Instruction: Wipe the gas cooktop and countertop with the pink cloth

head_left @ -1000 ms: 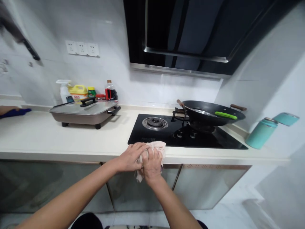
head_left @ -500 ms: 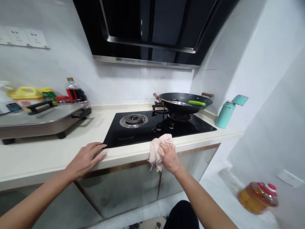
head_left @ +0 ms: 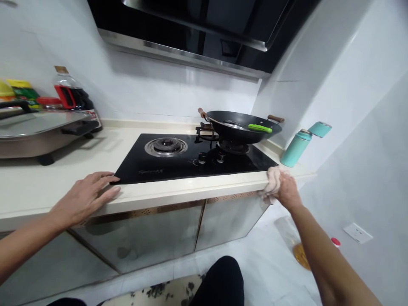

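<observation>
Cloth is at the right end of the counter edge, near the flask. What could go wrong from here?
1. The right hand presses the cloth on the counter edge close to the teal flask; a wider sweep might knock it over.
2. The cloth hangs partly over the edge and could slip from the hand to the floor.
3. The wok sits on the stove with a handle sticking out; a raised arm may bump it.

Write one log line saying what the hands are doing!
right hand: presses cloth on counter edge | left hand: flat on counter, by stove
</observation>
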{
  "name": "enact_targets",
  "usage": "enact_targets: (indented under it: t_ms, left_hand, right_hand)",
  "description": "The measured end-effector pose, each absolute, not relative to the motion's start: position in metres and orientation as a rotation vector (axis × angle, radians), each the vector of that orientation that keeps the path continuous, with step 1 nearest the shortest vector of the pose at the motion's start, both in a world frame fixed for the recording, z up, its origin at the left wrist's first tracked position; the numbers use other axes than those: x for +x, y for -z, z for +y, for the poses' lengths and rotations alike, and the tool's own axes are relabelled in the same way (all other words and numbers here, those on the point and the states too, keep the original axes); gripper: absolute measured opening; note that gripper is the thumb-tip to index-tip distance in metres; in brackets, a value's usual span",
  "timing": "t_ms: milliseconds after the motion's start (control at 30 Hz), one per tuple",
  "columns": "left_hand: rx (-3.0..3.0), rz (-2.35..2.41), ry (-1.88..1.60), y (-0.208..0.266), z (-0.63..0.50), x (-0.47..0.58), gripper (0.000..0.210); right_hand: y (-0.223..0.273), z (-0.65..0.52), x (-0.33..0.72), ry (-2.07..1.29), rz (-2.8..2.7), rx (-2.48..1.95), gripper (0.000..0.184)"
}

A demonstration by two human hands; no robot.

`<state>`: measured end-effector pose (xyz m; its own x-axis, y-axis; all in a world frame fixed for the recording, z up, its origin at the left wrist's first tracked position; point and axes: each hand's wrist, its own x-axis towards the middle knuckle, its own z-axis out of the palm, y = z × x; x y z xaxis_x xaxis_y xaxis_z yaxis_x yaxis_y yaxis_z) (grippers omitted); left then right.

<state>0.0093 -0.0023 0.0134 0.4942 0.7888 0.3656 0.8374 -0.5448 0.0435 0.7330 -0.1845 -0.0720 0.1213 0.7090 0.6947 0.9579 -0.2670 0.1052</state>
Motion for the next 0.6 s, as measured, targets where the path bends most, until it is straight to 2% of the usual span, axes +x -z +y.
enact_targets:
  t_ms: [133, 300, 500, 600]
  left_hand:
    - [-2.617, -1.419, 0.540, -0.016, -0.006, 0.013, 0.055]
    - [-2.601, -1.400, 0.554, -0.020, -0.012, 0.017, 0.060]
    - [-2.592, -1.426, 0.640, -0.019, -0.018, 0.023, 0.061]
    - [-2.593, -1.423, 0.725, -0.017, -0.020, 0.024, 0.059]
  right_hand:
    - [0.085, -0.197, 0.788, 0.934, -1.667, -2.094, 0.073]
    - [0.096, -0.190, 0.784, 0.991, -1.660, -2.063, 0.070]
    - [0.077, -0.168, 0.665, 0.874, -1.942, -1.850, 0.053]
    - [0.071, -0.153, 0.579, 0.861, -2.018, -1.689, 0.059]
